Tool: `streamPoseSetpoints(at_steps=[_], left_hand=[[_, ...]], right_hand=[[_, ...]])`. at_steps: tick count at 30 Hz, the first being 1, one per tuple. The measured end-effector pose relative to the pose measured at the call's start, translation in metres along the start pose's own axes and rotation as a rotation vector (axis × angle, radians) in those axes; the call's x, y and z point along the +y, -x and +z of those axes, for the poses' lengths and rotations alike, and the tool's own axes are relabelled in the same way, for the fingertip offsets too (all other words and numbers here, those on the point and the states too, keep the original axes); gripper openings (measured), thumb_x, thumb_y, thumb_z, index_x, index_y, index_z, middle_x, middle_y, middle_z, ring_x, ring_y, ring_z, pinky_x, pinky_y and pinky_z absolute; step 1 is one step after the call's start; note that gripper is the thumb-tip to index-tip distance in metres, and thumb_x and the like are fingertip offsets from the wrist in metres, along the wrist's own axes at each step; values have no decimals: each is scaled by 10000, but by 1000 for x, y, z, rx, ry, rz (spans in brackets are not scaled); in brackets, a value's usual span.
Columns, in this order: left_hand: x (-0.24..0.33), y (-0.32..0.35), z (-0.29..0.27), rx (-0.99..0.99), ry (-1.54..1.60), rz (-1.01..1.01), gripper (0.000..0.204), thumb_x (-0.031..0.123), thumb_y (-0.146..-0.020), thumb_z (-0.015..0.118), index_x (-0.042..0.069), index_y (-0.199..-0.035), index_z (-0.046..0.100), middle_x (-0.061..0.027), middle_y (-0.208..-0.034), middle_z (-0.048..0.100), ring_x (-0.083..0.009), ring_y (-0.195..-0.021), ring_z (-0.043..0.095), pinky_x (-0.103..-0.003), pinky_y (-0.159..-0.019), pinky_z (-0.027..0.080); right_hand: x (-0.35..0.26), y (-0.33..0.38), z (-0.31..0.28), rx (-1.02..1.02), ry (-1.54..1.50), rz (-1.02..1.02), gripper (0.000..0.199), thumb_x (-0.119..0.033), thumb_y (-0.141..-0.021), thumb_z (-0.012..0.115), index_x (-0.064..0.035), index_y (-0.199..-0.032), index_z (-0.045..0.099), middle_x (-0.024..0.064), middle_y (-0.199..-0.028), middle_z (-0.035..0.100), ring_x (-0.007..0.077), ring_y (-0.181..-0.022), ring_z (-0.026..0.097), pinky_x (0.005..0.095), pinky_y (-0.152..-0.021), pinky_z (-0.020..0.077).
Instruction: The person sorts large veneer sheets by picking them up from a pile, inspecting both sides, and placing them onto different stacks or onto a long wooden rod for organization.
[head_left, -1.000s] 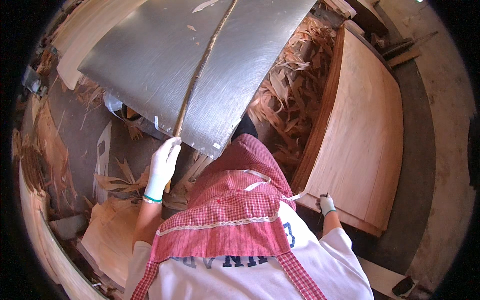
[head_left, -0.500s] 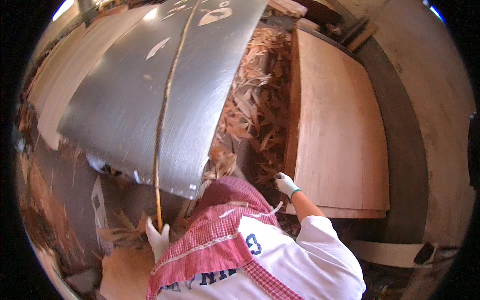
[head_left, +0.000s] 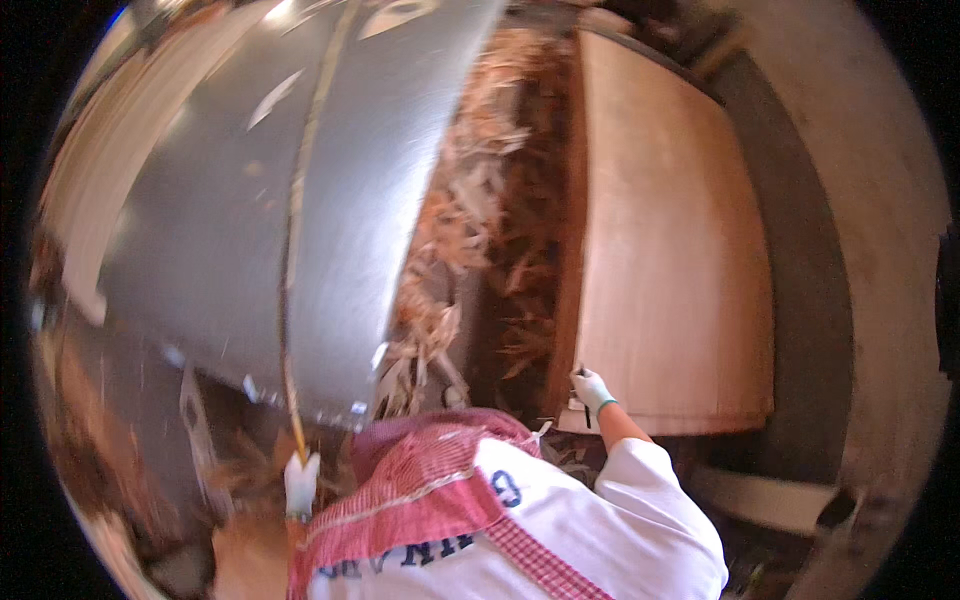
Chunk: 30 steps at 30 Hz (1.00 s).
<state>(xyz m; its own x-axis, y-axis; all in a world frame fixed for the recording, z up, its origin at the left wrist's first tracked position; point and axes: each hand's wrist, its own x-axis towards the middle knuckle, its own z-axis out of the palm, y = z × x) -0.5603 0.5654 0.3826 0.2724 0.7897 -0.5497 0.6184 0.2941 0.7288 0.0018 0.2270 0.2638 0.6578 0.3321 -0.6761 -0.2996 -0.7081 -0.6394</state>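
Brown stick looks light, stiff, best held where the left hand clasps its end; right hand grips dark tool.

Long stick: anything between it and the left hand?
Nothing visible. The left hand is closed around the lower end of the long stick; the grey metal sheet appears behind the stick's upper length, not between them.

1 long, thin brown stick extends forward from the left fingers; 1 small dark tool pokes from the right fingers, 1 flat wood-sheet stack beyond them.
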Motion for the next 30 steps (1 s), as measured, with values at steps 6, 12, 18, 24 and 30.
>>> streamPoseSetpoints(at_steps=[6, 12, 18, 24, 30], left_hand=[[57, 0, -32, -193, 198, -174, 299, 228, -889, 609, -5, -1077, 608, -37, -785, 632, -105, -679, 597, -244, -606, 496], [35, 4, -93, -274, 208, -140, 319, 328, -895, 588, 52, -1052, 615, 3, -751, 585, -76, -652, 545, -240, -568, 451], [-32, -19, -222, -153, -154, 130, 355, 401, -893, 512, 58, -934, 596, -81, -716, 583, -187, -615, 556, -354, -569, 435], [-42, -24, -364, -99, -256, 116, 298, 310, -870, 498, 37, -924, 606, -218, -821, 635, -379, -809, 621, -473, -731, 470], [-99, -50, -479, 157, -372, 188, 218, 260, -882, 519, 94, -1016, 564, -164, -762, 642, -369, -713, 629, -489, -634, 483]], right_hand=[[-153, 29, 91, -94, -243, -217, 180, -272, -949, 517, -109, -909, 582, 3, -704, 568, 91, -530, 484, 232, -444, 369], [-323, 108, 270, -397, -65, -565, 339, -300, -972, 492, 0, -1088, 598, 83, -878, 652, 75, -546, 475, 218, -478, 376], [-355, 191, 491, -643, 66, -516, 430, -369, -961, 496, -5, -1177, 567, 131, -981, 661, 70, -566, 510, 198, -475, 406], [-366, 246, 684, -751, -65, -237, 391, -354, -965, 492, -61, -1218, 536, 107, -951, 653, 136, -573, 532, 235, -461, 404], [-439, 256, 835, -674, -185, -251, 271, -315, -941, 540, -51, -952, 604, 91, -792, 655, 109, -530, 510, 215, -415, 394]])
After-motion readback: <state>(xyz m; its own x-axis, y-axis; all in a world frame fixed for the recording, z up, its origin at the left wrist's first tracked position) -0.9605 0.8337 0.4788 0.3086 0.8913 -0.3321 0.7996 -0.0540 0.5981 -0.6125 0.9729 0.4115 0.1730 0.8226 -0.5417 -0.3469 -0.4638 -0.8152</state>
